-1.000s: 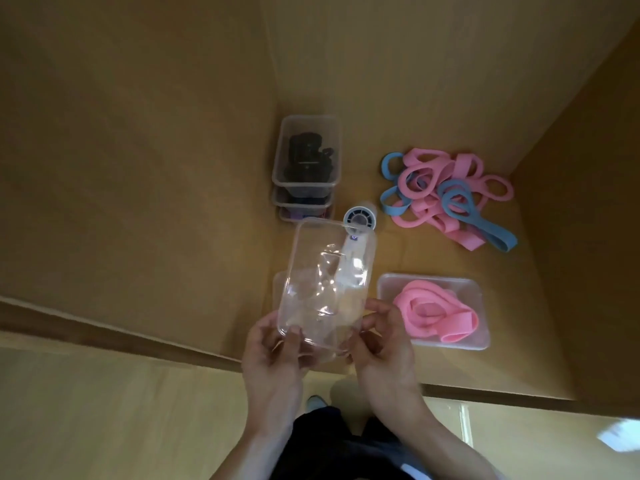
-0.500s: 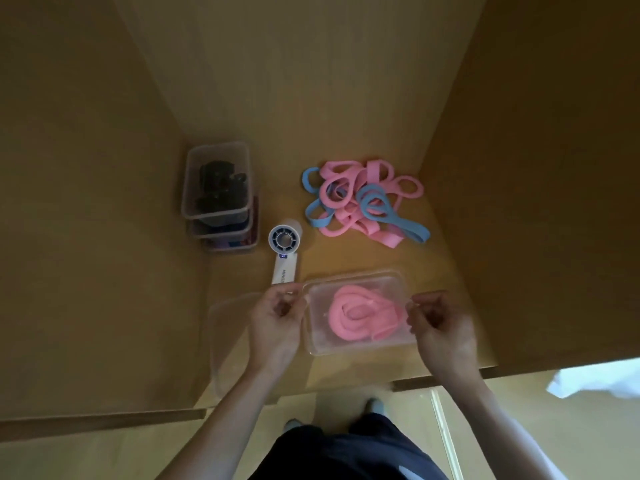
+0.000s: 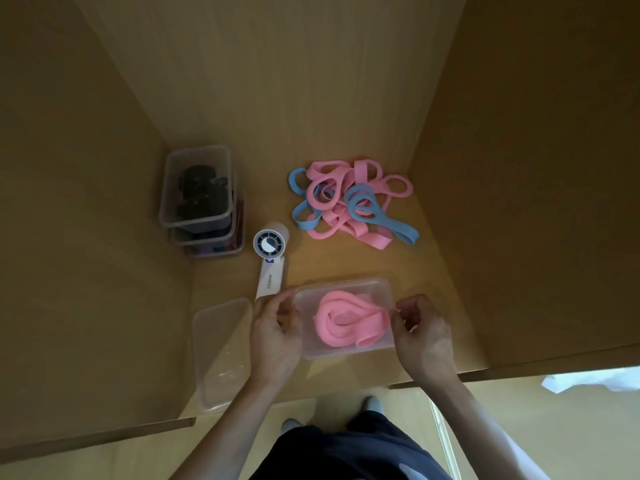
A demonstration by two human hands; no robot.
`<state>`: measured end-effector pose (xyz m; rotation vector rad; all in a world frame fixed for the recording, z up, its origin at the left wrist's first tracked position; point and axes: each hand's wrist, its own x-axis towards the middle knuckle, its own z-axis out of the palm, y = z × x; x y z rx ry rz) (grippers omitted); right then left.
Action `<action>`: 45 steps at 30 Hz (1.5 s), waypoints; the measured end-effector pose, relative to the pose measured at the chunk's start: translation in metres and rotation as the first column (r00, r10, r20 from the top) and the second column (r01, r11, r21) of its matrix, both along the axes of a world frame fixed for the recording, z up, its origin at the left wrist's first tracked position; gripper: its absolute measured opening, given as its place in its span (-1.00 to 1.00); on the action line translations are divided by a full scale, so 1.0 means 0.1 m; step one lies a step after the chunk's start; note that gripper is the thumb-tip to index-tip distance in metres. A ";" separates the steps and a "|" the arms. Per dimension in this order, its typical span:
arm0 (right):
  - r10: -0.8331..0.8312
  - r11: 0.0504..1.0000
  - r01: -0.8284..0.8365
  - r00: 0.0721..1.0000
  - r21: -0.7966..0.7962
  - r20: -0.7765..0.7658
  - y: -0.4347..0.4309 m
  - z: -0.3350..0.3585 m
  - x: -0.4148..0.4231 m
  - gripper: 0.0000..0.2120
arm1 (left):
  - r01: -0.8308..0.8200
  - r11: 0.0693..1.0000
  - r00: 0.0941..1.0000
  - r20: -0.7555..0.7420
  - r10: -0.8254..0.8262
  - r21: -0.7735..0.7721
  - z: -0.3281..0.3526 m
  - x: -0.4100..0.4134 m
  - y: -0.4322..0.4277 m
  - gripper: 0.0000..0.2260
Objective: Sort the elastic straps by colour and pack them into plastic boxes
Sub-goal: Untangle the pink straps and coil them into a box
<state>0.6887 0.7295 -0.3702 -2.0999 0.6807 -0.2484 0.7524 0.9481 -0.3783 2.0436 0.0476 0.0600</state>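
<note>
Pink straps (image 3: 332, 336) — coiled flat inside the frosted plastic box (image 3: 346, 353).

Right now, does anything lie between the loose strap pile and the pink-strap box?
Nothing visible: bare shelf separates the loose pile from the pink-strap box. The fan lies left of that path. The left hand and right hand sit at the box's short ends; whether a lid covers it is unclear.

Wooden shelf (image 3: 346, 261) carries: stack of 3 boxes (image 3: 197, 188) back left, handheld fan (image 3: 270, 258), pink-and-blue strap pile (image 3: 349, 202), box of pink straps (image 3: 346, 353), empty clear box (image 3: 221, 351).
</note>
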 end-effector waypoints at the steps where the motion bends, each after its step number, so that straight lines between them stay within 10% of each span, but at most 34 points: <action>1: 0.007 1.000 -0.007 1.000 -0.003 0.007 0.00 -0.03 0.00 -0.89 | 0.006 1.000 1.000 -0.008 -0.006 0.004 -0.01 -0.01 0.01 -0.75; 16: 0.335 0.882 -0.324 0.942 -0.344 -0.027 -0.01 -0.22 -0.06 -0.47 | 0.039 0.993 0.998 0.051 -0.045 0.112 -0.08 -0.03 -0.07 -0.64; 22: 0.473 0.764 -0.505 0.862 -0.402 -0.185 -0.09 -0.20 0.09 -0.26 | 0.425 0.795 0.875 0.028 -0.484 0.433 -0.14 0.16 0.01 -0.23; 27: 0.507 0.795 -0.501 0.858 -0.341 -0.079 -0.12 -0.24 0.07 -0.29 | 0.463 0.745 0.842 0.023 -0.538 0.480 -0.13 0.15 0.04 -0.52; 45: 0.501 0.749 -0.506 0.855 -0.427 -0.133 -0.15 -0.25 0.16 -0.40 | 0.510 0.417 0.769 -0.181 -0.613 0.752 0.01 0.18 -0.02 -0.04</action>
